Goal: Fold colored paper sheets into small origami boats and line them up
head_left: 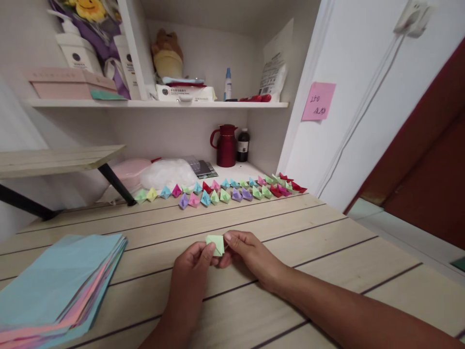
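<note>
A small piece of folded light green paper, roughly square with crease lines on its face, is held just above the table between both hands. My left hand pinches its lower left side, thumb on top. On the right edge, my right hand grips it between thumb and fingers. The fingers beneath the paper are partly hidden. Beyond the hands, folded paper boats in several colours stand in rows along the back of the table.
A stack of coloured paper sheets lies at the left on the plank-patterned table. Behind it, a small raised shelf stands on black legs. A dark red jug and a dark bottle stand at the back.
</note>
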Action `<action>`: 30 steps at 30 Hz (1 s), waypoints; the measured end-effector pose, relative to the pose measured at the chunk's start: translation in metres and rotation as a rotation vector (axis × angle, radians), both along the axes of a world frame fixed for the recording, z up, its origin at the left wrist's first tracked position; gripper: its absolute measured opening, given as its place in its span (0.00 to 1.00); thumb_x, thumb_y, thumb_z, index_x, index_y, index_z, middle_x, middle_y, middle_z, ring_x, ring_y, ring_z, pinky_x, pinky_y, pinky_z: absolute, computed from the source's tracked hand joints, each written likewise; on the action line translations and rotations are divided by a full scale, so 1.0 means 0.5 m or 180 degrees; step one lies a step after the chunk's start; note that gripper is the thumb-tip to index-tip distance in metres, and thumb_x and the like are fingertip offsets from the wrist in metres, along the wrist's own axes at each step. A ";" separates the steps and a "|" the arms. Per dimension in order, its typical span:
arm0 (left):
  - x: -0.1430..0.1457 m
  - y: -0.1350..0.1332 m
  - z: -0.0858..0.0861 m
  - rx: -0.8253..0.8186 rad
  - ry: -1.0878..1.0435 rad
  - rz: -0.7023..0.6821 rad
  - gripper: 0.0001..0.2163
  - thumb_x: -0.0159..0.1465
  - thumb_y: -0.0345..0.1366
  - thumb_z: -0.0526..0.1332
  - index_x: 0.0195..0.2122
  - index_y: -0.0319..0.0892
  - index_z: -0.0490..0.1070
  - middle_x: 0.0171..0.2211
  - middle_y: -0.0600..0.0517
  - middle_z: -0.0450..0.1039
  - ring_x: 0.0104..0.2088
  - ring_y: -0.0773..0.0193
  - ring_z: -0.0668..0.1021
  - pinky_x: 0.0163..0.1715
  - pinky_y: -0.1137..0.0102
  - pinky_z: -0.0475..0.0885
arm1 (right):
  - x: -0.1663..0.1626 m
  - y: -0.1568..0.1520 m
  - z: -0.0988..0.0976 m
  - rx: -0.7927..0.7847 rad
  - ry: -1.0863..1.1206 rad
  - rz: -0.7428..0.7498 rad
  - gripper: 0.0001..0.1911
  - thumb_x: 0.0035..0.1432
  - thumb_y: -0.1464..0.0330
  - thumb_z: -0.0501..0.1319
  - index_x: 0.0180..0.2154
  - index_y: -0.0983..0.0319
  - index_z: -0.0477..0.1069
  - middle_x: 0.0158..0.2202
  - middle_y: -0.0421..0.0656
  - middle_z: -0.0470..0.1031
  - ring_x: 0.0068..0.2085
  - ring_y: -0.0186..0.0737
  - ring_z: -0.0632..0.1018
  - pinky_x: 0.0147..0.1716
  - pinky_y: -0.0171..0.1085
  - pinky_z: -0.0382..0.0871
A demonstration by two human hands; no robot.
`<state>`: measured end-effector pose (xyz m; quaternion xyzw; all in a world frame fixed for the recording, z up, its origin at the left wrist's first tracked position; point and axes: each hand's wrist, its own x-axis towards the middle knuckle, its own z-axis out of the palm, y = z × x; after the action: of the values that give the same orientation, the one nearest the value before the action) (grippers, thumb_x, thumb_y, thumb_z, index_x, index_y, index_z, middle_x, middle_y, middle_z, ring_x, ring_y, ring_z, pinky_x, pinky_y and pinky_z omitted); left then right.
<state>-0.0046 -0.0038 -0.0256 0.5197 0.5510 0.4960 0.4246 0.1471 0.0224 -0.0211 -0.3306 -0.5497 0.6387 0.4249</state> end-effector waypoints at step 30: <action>-0.005 -0.005 0.012 -0.0244 -0.1396 -0.0564 0.13 0.59 0.44 0.64 0.24 0.41 0.71 0.23 0.56 0.67 0.28 0.68 0.68 0.32 0.74 0.64 | 0.000 -0.003 -0.008 0.0085 -0.0237 0.0346 0.19 0.52 0.55 0.66 0.28 0.67 0.73 0.28 0.42 0.76 0.22 0.32 0.75 0.27 0.33 0.65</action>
<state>-0.0071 -0.0063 -0.0197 0.4293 0.4163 0.5365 0.5955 0.1468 0.0209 -0.0254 -0.3181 -0.5908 0.6407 0.3731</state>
